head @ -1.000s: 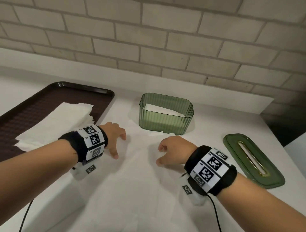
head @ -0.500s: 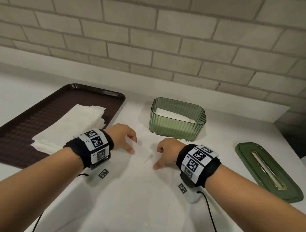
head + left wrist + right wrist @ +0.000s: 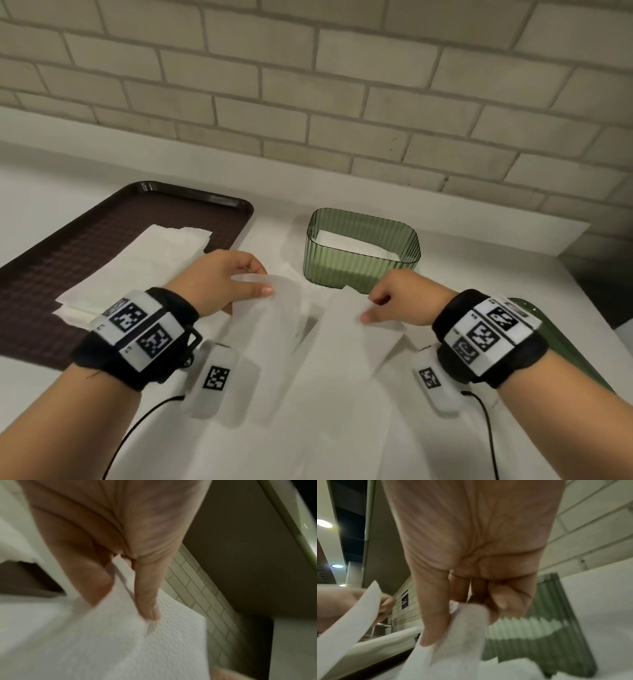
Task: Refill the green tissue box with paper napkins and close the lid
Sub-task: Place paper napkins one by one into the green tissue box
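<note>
A large white paper napkin [image 3: 308,377] lies spread on the counter in front of me, its far edge lifted. My left hand [image 3: 239,284] pinches the napkin's [image 3: 154,642] left far corner between thumb and fingers. My right hand [image 3: 376,305] pinches the napkin [image 3: 462,628] at its right far corner. Just beyond the hands stands the ribbed green tissue box [image 3: 363,253], [image 3: 539,635], uncovered, with white napkins lying inside. Its green lid [image 3: 561,342] lies on the counter at the right, mostly hidden behind my right wrist.
A dark brown tray [image 3: 85,246] at the left holds a stack of white napkins [image 3: 144,263]. A brick wall [image 3: 342,85] runs behind the white counter [image 3: 479,257]. The counter's right edge drops off past the lid.
Both hands have gone from resting on the flat napkin to pinching its far corners and lifting them off the counter. The head view has moved closer.
</note>
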Demonstrator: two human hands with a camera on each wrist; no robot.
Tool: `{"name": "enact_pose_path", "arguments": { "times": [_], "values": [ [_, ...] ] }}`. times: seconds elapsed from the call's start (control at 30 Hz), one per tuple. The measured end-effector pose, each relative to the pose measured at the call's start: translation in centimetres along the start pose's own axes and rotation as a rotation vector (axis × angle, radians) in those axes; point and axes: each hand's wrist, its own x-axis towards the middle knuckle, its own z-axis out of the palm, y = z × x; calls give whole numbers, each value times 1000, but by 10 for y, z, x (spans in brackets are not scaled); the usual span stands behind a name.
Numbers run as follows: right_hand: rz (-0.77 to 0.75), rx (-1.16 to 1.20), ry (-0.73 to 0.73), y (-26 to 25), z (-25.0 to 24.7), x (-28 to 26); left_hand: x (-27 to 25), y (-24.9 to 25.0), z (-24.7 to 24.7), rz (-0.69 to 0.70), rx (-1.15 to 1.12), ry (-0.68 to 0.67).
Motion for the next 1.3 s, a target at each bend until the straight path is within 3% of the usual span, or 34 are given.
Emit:
{"name": "enact_pose_path", "arguments": {
  "times": [0.17, 0.37, 0.47, 0.57, 0.7, 0.93, 1.07, 1.23, 1.3],
  "values": [
    [39, 25, 99, 32, -40, -23, -14, -10, 9, -168, -330, 19],
    [113, 511, 293, 48, -81, -34, -31, -13, 35, -370, -555, 95],
    [156, 810, 414, 54, -89, -25, -38, -15, 47, -362, -357, 64],
    [223, 1060, 476, 56, -86, -6, -38, -26, 53, -235, -17, 35],
    [328, 1272, 513, 58, -72, 22, -39, -29, 54, -132, 191, 56],
    [466, 1168, 440, 52, -53, 57, -43, -21, 55, -47, 270, 91],
    [490, 873, 375, 58, -51, 67, -44, -13, 51, -3, 217, 119],
    [488, 679, 288, 48, -53, 68, -44, 3, 40, 28, 55, 140],
    [522, 397, 232, 43, -54, 69, -39, 9, 34, 25, -30, 143]
  ]
}}
